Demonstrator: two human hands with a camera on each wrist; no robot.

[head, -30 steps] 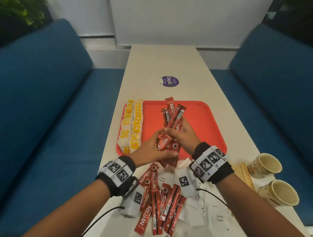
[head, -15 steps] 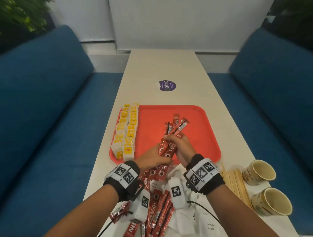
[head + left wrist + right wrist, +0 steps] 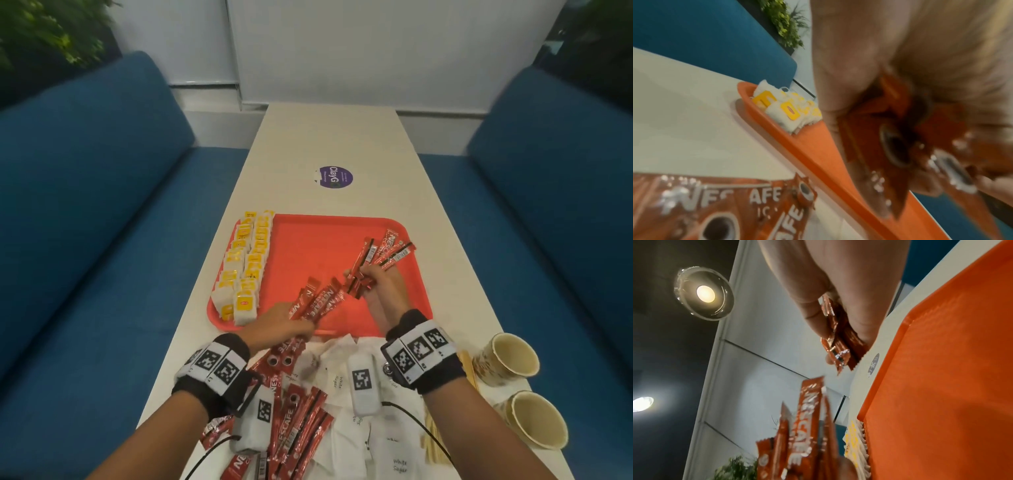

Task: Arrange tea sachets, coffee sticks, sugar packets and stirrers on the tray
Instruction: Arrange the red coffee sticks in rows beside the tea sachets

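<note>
Head view shows a red tray [image 3: 342, 240] on a long pale table [image 3: 329, 137] between two blue sofas [image 3: 85, 205]; tea sachets [image 3: 245, 267] with yellow tags lie in two rows along the tray's left edge. The right hand [image 3: 380, 291] is over the tray's right half, its fingers curled round a fanned bunch of coffee sticks [image 3: 383, 253] that point away and to the right; the right wrist view shows finger and thumb pinching the stick ends [image 3: 840, 335] above the tray [image 3: 941, 369]. The left hand [image 3: 277, 325] sits at the tray's near edge, fingers closed on a second bunch of sticks [image 3: 318, 301] angled up over the tray; the left wrist view is blurred but shows those sticks [image 3: 890, 138] gripped in the hand [image 3: 859, 56]. On the table nearer the person lie loose coffee sticks [image 3: 294, 421] beside white sugar packets [image 3: 342, 380]; wooden stirrers [image 3: 433, 442] lie at the right, just beside two paper cups [image 3: 510, 356]. A purple sticker [image 3: 335, 176] lies beyond the tray.
</note>
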